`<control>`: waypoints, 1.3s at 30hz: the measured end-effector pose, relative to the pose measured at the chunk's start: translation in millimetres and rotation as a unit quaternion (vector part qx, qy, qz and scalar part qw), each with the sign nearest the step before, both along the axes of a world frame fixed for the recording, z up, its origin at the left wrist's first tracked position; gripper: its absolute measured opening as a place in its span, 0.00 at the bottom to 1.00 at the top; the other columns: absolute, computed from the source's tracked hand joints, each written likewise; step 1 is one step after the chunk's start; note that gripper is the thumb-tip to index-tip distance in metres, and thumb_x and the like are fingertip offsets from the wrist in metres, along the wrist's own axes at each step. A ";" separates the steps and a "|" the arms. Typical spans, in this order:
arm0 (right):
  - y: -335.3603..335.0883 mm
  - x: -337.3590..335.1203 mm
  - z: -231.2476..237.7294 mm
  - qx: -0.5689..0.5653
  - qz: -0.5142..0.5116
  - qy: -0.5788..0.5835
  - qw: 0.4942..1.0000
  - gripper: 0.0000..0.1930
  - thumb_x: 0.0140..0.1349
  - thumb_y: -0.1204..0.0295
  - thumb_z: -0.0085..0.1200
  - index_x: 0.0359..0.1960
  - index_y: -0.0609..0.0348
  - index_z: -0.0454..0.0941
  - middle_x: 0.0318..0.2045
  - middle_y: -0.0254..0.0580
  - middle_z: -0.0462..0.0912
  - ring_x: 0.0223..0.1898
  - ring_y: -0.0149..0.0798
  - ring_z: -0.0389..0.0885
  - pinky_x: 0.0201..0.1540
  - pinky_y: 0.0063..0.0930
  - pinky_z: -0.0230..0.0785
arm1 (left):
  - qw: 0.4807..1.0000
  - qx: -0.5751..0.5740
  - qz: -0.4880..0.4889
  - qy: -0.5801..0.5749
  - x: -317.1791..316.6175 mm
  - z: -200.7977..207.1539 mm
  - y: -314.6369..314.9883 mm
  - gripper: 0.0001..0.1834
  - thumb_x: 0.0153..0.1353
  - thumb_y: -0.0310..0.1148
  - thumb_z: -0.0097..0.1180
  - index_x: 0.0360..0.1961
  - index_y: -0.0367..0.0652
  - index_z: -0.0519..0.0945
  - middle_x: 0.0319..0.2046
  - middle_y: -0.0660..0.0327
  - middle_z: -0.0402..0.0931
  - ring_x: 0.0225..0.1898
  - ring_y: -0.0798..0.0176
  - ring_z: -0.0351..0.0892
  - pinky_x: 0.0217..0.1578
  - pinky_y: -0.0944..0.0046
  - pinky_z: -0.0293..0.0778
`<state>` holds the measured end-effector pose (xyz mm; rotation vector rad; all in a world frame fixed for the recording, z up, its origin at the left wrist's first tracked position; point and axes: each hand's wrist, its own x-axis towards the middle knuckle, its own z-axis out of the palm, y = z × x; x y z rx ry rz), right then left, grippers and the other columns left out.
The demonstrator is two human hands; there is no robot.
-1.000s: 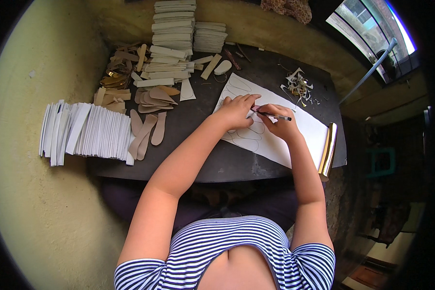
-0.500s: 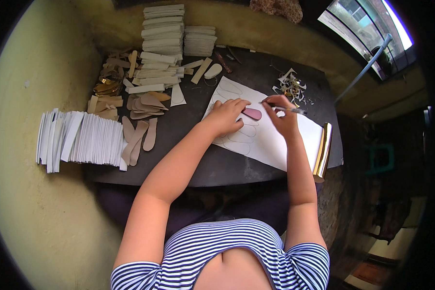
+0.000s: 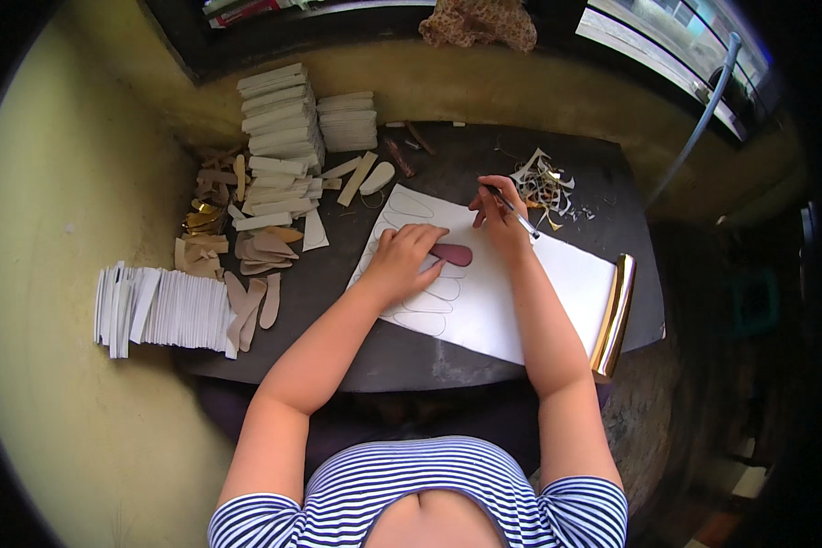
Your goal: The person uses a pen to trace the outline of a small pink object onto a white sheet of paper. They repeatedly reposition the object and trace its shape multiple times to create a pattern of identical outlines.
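Note:
A white sheet (image 3: 493,306) lies on the dark table, with several rounded sole-shaped outlines drawn along its left part. My left hand (image 3: 398,265) rests on the sheet and holds a mauve, sole-shaped template (image 3: 453,255) between thumb and fingers; the template's left end is hidden under the hand. Beyond the template, my right hand (image 3: 500,212) is closed round a pen (image 3: 519,217), apart from the template. Whether the pen touches the sheet cannot be made out. The sheet's right end is a gold roll (image 3: 615,315).
Stacks of white strips (image 3: 279,114) stand at the back left, and a long row of white strips (image 3: 178,306) at the left edge. Beige sole-shaped pieces (image 3: 267,248) lie beside them. A heap of offcuts (image 3: 543,187) lies behind my right hand.
The whole view has shifted, with the table lower in it. My right hand has moved farther back from the template, and the pen has turned to a steeper slant. My left hand stays on the template.

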<state>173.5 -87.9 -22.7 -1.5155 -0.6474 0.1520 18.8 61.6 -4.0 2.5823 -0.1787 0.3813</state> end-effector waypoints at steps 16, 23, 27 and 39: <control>4.8 8.4 -0.4 0.034 0.023 0.051 0.998 0.06 0.66 0.75 0.48 0.42 0.61 0.70 0.21 0.36 0.76 0.18 0.24 0.70 0.20 0.19 0.65 | 0.997 0.032 0.012 0.069 27.8 13.1 -11.0 0.29 0.53 0.38 0.61 0.56 0.44 0.70 0.49 0.54 0.73 0.49 0.54 0.74 0.50 0.56 0.66; 5.7 10.1 -1.5 0.037 0.014 0.060 0.997 0.05 0.66 0.74 0.48 0.42 0.59 0.71 0.20 0.35 0.76 0.17 0.24 0.70 0.19 0.19 0.63 | 0.974 -0.164 0.041 0.152 44.1 18.6 -2.6 0.28 0.53 0.32 0.60 0.56 0.36 0.69 0.39 0.52 0.76 0.39 0.59 0.77 0.41 0.61 0.73; 4.4 10.2 0.0 0.040 0.013 0.071 0.997 0.06 0.67 0.74 0.48 0.43 0.59 0.71 0.20 0.35 0.76 0.18 0.24 0.71 0.20 0.19 0.63 | 0.916 -0.299 0.044 0.263 49.6 34.1 0.1 0.24 0.55 0.30 0.58 0.53 0.34 0.71 0.37 0.55 0.76 0.36 0.68 0.76 0.37 0.67 0.72; -0.1 1.4 8.5 -0.018 -0.035 -0.004 0.999 0.06 0.67 0.76 0.45 0.43 0.61 0.71 0.25 0.40 0.80 0.24 0.28 0.75 0.30 0.21 0.68 | 0.930 -0.339 0.102 0.101 47.3 -7.5 9.1 0.16 0.58 0.31 0.57 0.47 0.38 0.75 0.38 0.58 0.78 0.33 0.67 0.77 0.38 0.67 0.73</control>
